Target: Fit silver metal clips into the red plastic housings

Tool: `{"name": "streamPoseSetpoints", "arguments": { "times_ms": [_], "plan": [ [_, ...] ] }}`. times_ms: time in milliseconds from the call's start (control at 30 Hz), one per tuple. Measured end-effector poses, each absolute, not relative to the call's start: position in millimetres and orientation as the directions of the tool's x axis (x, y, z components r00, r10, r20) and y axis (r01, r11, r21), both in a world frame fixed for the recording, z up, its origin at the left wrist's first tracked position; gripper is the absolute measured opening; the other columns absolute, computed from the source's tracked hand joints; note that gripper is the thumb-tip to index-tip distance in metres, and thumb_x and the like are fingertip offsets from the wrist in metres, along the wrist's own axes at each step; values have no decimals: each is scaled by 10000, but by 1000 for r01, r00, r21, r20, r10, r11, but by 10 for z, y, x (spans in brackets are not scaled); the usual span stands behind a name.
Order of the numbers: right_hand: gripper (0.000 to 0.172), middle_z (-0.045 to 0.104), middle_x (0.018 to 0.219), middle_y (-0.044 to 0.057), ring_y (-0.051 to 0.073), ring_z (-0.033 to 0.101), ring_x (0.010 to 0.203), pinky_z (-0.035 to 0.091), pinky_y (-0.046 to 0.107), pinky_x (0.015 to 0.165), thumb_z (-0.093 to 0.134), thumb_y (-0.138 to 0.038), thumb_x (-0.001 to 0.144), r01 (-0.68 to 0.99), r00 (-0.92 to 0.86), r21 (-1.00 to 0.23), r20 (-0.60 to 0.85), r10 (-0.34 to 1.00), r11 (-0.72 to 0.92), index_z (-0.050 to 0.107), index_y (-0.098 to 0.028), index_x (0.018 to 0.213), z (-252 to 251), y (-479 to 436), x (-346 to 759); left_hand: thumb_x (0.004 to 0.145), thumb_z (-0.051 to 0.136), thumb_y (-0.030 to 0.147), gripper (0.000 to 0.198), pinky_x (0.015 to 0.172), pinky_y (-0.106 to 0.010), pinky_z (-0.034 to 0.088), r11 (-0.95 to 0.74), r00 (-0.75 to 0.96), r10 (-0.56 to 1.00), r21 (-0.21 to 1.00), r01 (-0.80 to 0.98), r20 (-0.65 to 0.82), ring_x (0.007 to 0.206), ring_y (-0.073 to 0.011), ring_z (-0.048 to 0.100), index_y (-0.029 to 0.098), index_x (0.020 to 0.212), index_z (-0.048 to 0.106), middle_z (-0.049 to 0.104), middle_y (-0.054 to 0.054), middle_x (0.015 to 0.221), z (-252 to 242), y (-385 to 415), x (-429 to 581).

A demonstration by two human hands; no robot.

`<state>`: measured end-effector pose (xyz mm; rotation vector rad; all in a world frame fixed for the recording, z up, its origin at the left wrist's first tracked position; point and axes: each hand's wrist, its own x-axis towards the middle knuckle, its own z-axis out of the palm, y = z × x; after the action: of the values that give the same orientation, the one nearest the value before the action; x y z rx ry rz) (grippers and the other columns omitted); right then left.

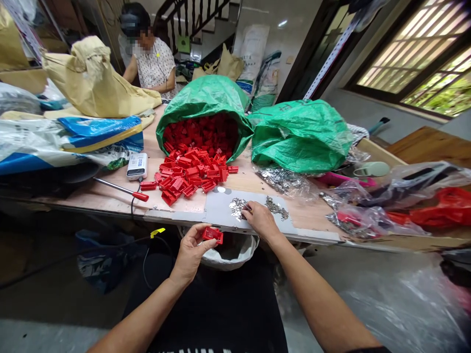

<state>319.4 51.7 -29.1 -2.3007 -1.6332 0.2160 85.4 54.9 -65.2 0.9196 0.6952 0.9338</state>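
Observation:
My left hand (195, 247) grips a small red plastic housing (213, 235) between thumb and fingers, its hollow side turned up, just in front of the table edge. On the grey mat (217, 211), my right hand (259, 218) has its fingertips pinched together at a pile of small shiny metal pieces (237, 208). What lies between those fingertips is too small to make out. To the right of that hand is a second pile of darker metal pieces (276, 208). Many more red housings (187, 171) spill from a green sack (209, 90) beyond the mat.
Below the table edge hangs a white-lined bin (235, 257). A red-handled screwdriver (140, 196) and a white device with a cable (137, 166) lie to the left. Another green sack (301, 135) and plastic bags (371, 215) occupy the right. A person (150, 59) sits across the table.

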Motion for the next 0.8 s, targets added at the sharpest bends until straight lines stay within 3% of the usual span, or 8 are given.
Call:
{"name": "streamPoseSetpoints", "arguments": {
  "times_ms": [133, 300, 400, 800],
  "plan": [
    [93, 634, 838, 45, 169, 549, 773, 351, 261, 689, 514, -245, 852, 880, 342, -372, 68, 937, -295, 568, -175, 821, -270, 533, 3253, 676, 770, 206, 419, 803, -319, 540, 345, 438, 886, 850, -399, -153, 885, -171, 633, 174, 1051, 586, 661, -47, 965, -616, 570, 858],
    [140, 606, 742, 12, 141, 523, 676, 366, 242, 640, 506, -303, 857, 761, 292, -632, 129, 948, -148, 557, -177, 826, -214, 434, 3169, 705, 746, 220, 456, 797, -323, 543, 468, 485, 845, 748, -471, -223, 883, -174, 642, 187, 1131, 587, 652, -51, 970, -504, 617, 865],
    [166, 588, 736, 3, 128, 512, 666, 379, 230, 623, 503, -335, 879, 688, 180, -725, 160, 970, -8, 554, -180, 846, -139, 320, 2951, 723, 733, 230, 460, 776, -281, 530, 502, 514, 827, 711, -493, -229, 861, -154, 638, 198, 1161, 596, 648, -44, 951, -431, 653, 884],
    [105, 577, 829, 55, 160, 533, 793, 428, 278, 713, 438, -220, 941, 748, -206, -549, 342, 917, 373, 534, -195, 907, -104, 120, 2522, 686, 760, 235, 437, 701, -211, 493, 532, 537, 811, 670, -517, -230, 784, -102, 607, 186, 1107, 651, 653, -50, 979, -271, 655, 896]
  ]
}}
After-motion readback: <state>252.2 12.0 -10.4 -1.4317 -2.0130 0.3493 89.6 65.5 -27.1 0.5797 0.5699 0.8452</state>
